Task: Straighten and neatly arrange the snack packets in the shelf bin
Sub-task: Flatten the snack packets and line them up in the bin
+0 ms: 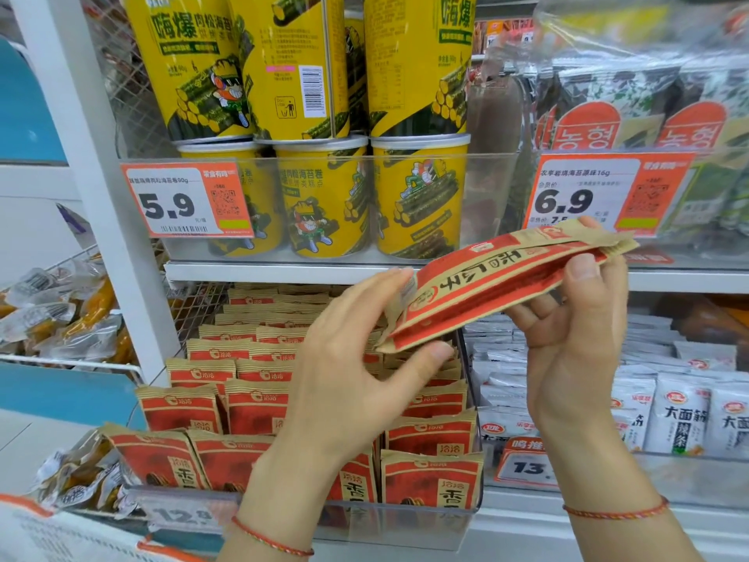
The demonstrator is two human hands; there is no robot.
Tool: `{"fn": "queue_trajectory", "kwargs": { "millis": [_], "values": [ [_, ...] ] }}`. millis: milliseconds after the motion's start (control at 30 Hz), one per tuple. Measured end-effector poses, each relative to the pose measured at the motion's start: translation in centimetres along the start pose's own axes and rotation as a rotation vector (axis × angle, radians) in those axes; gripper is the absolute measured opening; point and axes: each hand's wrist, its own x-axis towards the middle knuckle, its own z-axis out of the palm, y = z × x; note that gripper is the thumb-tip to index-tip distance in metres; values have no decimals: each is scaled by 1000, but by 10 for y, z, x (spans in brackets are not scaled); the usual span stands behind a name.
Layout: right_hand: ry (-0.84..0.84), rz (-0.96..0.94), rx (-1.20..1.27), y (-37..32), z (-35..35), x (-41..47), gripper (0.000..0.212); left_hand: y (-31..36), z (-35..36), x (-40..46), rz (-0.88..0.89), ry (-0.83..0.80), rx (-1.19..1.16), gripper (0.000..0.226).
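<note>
Shop shelves fill the view. You hold one packet above the bin, its long axis running left-low to right-high, left hand pinching the low end, right hand gripping the high end. The rows stand directly below; your left hand is nearer them.

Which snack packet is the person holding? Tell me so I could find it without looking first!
Find the shelf of tall yellow cans, then look just below it, above the clear bin of red-and-brown packets. The held packet is gripped by the left hand and right hand. Unlike its upright neighbours, it lies sideways in the air.
</note>
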Motion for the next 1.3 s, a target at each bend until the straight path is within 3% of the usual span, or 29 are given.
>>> {"fn": "queue_trajectory", "kwargs": {
  "millis": [67,133,233,367,567,700,867,1000,1100,1200,1300],
  "values": [
    [-76,6,-35,0,3,-3,87,1,8,-1,75,34,73,56],
    [-166,23,-91,1,4,-4,89,2,12,-2,37,87,23,45],
    [-207,45,-198,1,1,-2,73,9,7,3,-266,96,-413,31],
    [-254,244,-284,1,-6,5,34,7,0,7,-587,-25,-950,39],
    [-383,376,-230,0,-7,4,29,3,1,7,-632,-101,-1060,49],
    [-414,305,-226,-2,-11,6,21,2,1,7,-517,-96,-964,47],
    [-490,160,-371,-12,-11,7,34,6,4,13,-405,-56,-785,30],
    [-352,60,-576,-2,-9,4,28,7,8,21,-304,-86,-556,33],
    [-279,0,-536,-4,-17,9,28,-6,11,19,-326,-54,-316,43],
    [-247,-28,-535,-15,-27,15,29,-14,9,16,-377,23,-145,26],
    [-290,-3,-615,-15,-36,18,27,-16,7,14,-364,-144,89,23]
  ]
}}
